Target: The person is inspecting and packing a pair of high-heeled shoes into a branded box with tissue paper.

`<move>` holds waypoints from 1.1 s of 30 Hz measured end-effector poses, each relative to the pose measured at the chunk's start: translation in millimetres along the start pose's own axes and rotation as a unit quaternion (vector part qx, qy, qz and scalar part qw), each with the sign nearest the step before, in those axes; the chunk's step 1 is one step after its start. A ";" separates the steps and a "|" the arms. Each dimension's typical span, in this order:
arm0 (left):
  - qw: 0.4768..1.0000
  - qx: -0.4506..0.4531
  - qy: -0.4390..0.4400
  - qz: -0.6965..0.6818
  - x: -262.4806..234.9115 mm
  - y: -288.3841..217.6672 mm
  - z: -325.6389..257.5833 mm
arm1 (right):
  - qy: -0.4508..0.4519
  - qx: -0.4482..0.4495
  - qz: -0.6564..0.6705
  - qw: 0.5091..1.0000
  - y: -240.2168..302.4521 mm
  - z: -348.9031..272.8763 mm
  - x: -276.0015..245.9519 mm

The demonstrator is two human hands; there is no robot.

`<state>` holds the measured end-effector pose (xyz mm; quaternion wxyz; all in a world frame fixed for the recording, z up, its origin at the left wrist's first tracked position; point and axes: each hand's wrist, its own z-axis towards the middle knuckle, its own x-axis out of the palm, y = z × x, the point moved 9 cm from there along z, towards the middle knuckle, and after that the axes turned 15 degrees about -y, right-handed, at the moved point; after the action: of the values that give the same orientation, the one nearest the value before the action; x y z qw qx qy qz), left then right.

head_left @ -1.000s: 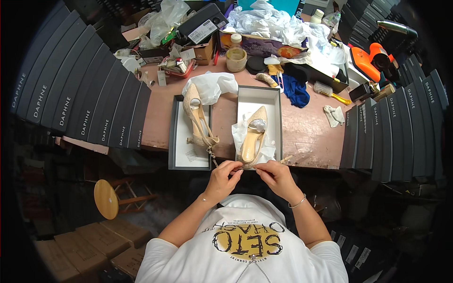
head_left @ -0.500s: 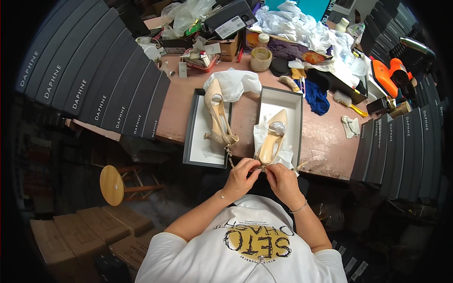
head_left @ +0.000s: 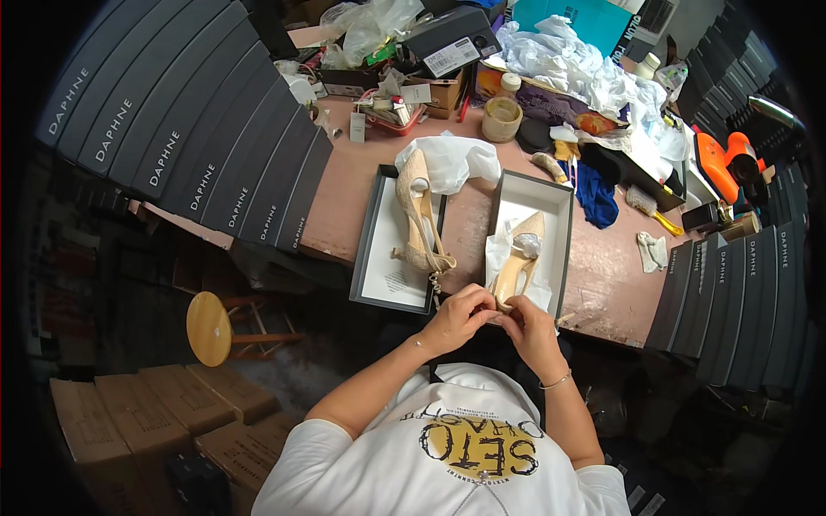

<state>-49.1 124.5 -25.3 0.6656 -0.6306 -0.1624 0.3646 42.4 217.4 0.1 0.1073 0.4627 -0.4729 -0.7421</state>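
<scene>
A beige high-heeled shoe with a pointed toe lies on white tissue in an open shoe box. At its heel end, over the box's near edge, my left hand and my right hand meet with thumbs and fingertips pinched together. Both appear to grip the back of this shoe; the fingers cover the exact spot. The matching beige shoe rests to the left on the dark-edged box lid, and a small chain-like piece hangs near its heel.
Stacks of dark shoe boxes flank the table, left and right. Across the back lie crumpled white paper, a jar, a blue cloth and a yellow-handled brush. A round wooden stool stands lower left.
The whole view has shifted, so the table and boxes appear farther right. My hands stay at the shoe's heel end, with their fingertips now closer together.
</scene>
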 end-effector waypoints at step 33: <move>0.851 -0.328 -0.164 -0.375 12.3 73.1 12.8 | -0.010 -0.193 -0.126 0.973 -18.4 58.4 1.2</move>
<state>-69.9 137.8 -96.4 0.4697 -0.6347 -0.6036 0.1102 0.8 261.6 -8.0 0.0955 0.4819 -0.2601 -0.8312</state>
